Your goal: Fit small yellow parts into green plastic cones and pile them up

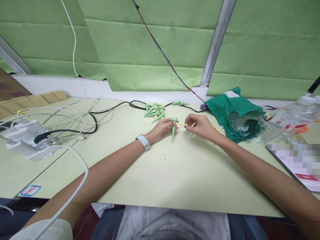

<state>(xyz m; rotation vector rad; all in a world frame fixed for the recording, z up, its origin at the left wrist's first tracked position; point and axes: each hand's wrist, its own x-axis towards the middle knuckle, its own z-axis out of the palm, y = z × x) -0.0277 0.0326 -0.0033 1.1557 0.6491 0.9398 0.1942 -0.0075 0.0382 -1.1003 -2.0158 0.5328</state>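
Above the middle of the table, my left hand point(163, 130) grips a green plant watering spike point(173, 130), its tip pointing down. A pale yellow fitting point(179, 124) sticks out sideways from the spike, towards my right hand. The fingertips of my right hand point(200, 125) pinch a small yellow piece point(185, 124) at the outer end of that fitting. Whether the two yellow parts are joined I cannot tell. Nearer to me, a loose yellow piece point(162, 157) lies on the table. Behind my left hand is a pile of green spikes point(155, 110) with yellow fittings.
Right of my hands lies a green plastic bag point(225, 113), with clear bottles point(287, 120) beside it. On the left are a white power strip point(37, 140) and tangled cables point(85, 123). More green pieces point(178, 103) lie near the wall. A tablet-like board point(295, 166) is at right.
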